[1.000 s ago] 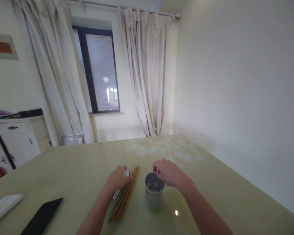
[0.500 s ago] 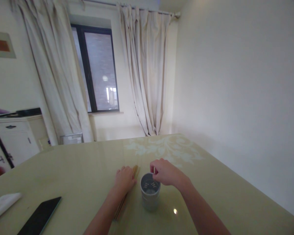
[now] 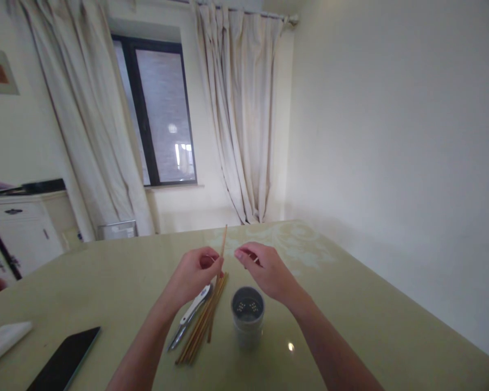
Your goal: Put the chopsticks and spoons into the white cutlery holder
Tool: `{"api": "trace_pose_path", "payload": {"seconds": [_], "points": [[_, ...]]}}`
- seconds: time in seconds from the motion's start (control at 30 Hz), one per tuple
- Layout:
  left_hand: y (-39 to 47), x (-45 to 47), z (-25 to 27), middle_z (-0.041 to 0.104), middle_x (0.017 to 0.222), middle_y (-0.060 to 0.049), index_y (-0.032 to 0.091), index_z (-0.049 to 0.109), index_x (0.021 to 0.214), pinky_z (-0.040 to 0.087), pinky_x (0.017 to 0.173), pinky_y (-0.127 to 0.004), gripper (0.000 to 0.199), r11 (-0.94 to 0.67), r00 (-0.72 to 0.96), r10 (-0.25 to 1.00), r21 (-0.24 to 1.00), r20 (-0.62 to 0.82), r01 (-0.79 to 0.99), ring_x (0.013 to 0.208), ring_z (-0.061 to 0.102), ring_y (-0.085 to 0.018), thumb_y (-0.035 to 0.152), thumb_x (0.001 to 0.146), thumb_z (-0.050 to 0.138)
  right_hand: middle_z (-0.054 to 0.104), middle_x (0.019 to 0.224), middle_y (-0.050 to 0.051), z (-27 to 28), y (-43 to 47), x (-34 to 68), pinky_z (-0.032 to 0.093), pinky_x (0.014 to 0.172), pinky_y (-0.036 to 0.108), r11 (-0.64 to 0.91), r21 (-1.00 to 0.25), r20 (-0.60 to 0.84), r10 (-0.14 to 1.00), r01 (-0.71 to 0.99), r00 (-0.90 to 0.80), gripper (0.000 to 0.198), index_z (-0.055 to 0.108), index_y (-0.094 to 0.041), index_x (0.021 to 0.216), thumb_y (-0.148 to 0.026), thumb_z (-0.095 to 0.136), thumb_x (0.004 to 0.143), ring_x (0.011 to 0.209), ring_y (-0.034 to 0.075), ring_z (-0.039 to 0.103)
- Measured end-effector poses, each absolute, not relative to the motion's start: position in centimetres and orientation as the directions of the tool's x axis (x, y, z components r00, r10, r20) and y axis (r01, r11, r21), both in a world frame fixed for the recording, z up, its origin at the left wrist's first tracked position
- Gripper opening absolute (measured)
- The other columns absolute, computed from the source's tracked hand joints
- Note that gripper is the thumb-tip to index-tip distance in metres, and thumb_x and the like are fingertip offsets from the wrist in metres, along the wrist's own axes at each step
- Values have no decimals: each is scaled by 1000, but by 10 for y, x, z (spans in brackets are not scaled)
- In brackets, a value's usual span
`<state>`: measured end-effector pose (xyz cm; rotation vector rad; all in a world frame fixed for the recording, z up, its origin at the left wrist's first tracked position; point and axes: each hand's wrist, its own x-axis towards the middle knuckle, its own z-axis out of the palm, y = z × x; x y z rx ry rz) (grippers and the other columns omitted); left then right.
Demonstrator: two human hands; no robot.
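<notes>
Left hand (image 3: 199, 267): thumb and fingers pinched together on 1 chopstick (image 3: 224, 242), gripped along its upper part. The chopstick is slender and light brown; its top projects above the hand, tilted slightly to the right, and its lower end reaches down beside the other sticks. Right hand (image 3: 264, 267): fingers curled in towards the thumb, just beyond the cup rim and apart from it; a small pale sliver shows among the fingers, but whether anything is grasped cannot be told.

Below the left hand, a bundle of chopsticks (image 3: 199, 331) lies slantwise on the table (image 3: 375, 342), its brown sticks fanned slightly at the near end. Just left of it lies a white-handled utensil (image 3: 191, 312). Right of the bundle, the grey cup (image 3: 248, 326) stands upright, with 2 clusters of pale dots visible inside. Farther left lie a dark flat slab (image 3: 67, 358) and a white object (image 3: 6, 341).
</notes>
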<state>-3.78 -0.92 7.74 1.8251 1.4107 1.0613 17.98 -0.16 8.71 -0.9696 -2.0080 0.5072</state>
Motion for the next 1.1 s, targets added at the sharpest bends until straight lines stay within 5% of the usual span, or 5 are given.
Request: {"api": "trace_pose_path", "payload": {"seconds": [0.13, 0.3, 0.57, 0.87, 1.1], "points": [[-41, -8, 102, 73, 67, -1, 18, 71, 83, 42, 55, -21, 29, -445, 166, 895, 808, 414, 387, 58, 61, -13, 47, 88, 69, 73, 83, 1, 95, -16, 167, 50, 64, 25, 547, -836, 495, 788, 45, -366, 22, 73, -19, 101, -40, 64, 101, 73, 15, 67], [-38, -7, 101, 75, 75, -2, 19, 73, 87, 46, 58, -23, 38, -468, 126, 879, 780, 460, 415, 63, 62, -14, 56, 93, 65, 70, 75, 1, 109, -17, 180, 52, 59, 24, 541, -835, 550, 814, -103, -186, 28, 70, -19, 87, -45, 68, 97, 69, 16, 66], [8, -40, 31, 79, 108, -11, 22, 75, 96, 50, 84, -34, 12, -37, 34, 999, 136, 24, 990, 102, 73, -27, 27, 91, 65, 73, 75, 2, 106, -3, 207, 52, 71, 26, 538, -693, 531, 831, 480, -165, 23, 68, -20, 83, -30, 59, 102, 73, 17, 71], [13, -40, 3, 79, 113, -10, 22, 77, 99, 51, 83, -32, 17, -41, 55, 992, 116, -116, 992, 106, 74, -27, 28, 84, 71, 82, 83, 2, 91, -1, 189, 48, 72, 24, 444, -683, 342, 896, 580, -283, 5, 72, -20, 98, -16, 69, 97, 72, 16, 76], [10, -33, 2, 78, 117, -17, 19, 75, 103, 54, 86, -39, 26, -7, 19, 991, 91, -132, 996, 110, 74, -34, 40, 89, 65, 79, 80, 4, 81, 1, 182, 44, 69, 24, 365, -561, 231, 931, 743, -282, 31, 74, -19, 82, -28, 57, 107, 69, 15, 72]]}}
